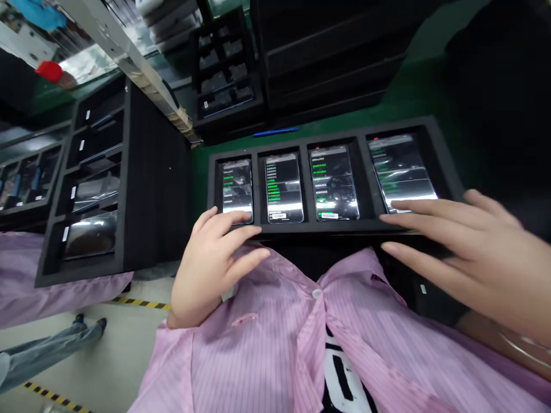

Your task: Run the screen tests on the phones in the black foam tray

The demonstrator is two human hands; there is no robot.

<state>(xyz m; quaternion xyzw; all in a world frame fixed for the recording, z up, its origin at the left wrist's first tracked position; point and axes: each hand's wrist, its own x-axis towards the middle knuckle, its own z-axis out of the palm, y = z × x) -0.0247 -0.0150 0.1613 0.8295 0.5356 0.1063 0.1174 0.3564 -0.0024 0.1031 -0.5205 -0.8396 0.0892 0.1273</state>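
Observation:
Right in front of me lies a black foam tray (284, 228) with several phones in its slots, their dark screens lit with green and white text. My left hand (210, 255), fingers spread, rests by the tray's near left edge, its fingertips over the bottom of the leftmost phone (236, 182). The two middle phones, one (284, 186) left and one (334, 182) right, are uncovered. My right hand (473, 252) has its fingers stretched out, the fingertips at the lower end of the rightmost phone (402, 166). Neither hand grips anything.
A blue pen (275, 132) lies behind the tray. To the left stands a tall stack of black trays (150, 172) holding phones. Another filled tray (226, 69) is at the back, beside large black boxes (327, 57). A metal post (142, 74) rises at the left. A person's legs (51, 350) show lower left.

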